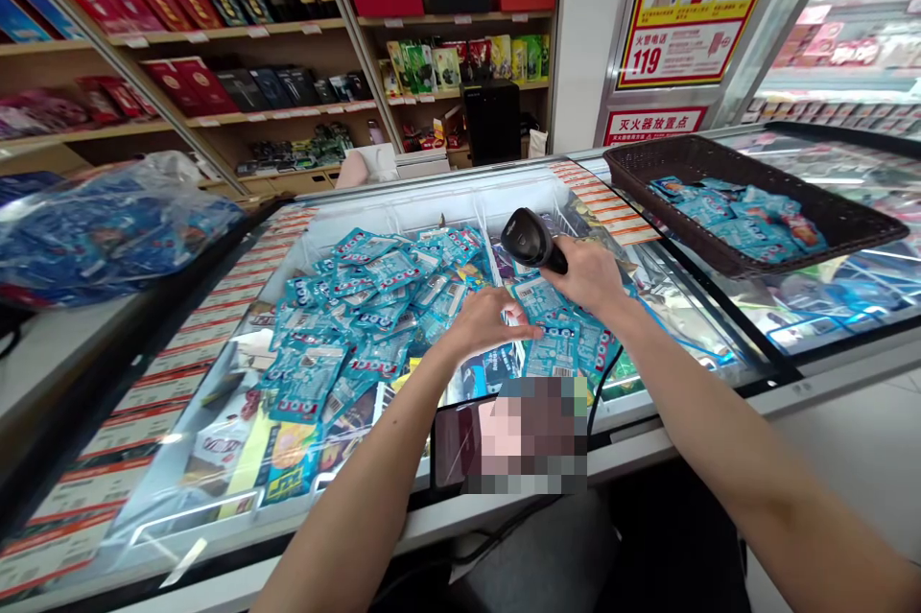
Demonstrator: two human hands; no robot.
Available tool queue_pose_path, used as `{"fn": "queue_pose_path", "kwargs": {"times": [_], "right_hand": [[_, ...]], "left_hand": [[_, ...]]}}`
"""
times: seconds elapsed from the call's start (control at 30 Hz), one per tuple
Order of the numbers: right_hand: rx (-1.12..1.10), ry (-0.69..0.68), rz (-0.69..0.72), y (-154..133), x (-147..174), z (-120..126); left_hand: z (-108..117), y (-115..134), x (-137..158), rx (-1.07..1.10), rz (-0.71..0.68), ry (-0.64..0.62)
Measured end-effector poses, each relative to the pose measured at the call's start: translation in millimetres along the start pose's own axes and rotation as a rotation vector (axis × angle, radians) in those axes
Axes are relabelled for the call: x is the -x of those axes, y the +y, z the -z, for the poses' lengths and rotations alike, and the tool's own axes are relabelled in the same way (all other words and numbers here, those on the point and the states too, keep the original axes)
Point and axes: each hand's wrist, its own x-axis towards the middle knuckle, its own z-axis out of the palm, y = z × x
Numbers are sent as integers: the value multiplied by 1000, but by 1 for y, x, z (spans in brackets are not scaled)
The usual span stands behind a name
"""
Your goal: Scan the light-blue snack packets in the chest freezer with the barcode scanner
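filling most of the view is a long glass-topped surface with white edging [640, 440], hard and slick, so anything thin should skate around on it pretty easily. over on the right sits a dark brown woven-look basket [856, 215] with some blue packets in it; i'd take it by the rim, it looks stiff enough. then there's the big loose heap of shiny blue plastic packets [374, 287], seemingly lying right on the glass. overlapping film like that will probably slip, so don't lean on the pile.

next size down, the black plastic handheld scanner [529, 239]: the right hand [590, 272] is wrapped around its grip, head up over the packets. rigid, probably light, and i'd mind the drag from the thin black cable.

smallest is one flat blue rectangular packet [554, 349], just below the left hand [489, 318]. that hand's fingers are bent with a tip at the packet's top edge, but can't tell if it's actually pinched. likely feather-light and floppy, so i'd nip a sealed edge or corner, no squeezing the middle.
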Motion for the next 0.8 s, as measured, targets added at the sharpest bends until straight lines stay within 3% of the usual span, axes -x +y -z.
{"fn": "queue_pose_path", "kwargs": {"times": [0.2, 0.4, 0.5, 0.63, 0.8], "right_hand": [[8, -14, -20, -1, 0, -1], [0, -15, -27, -2, 1, 0], [5, -11, -65, 0, 0, 0], [14, 39, -110, 2, -2, -1], [12, 29, -81, 2, -1, -1]], "left_hand": [[-8, -2, -3, 55, 17, -6], [-3, -11, -2, 316, 36, 33], [1, -21, 0, 511, 143, 133], [3, -35, 2, 687, 336, 384], [2, -41, 3, 731, 389, 509]]}}
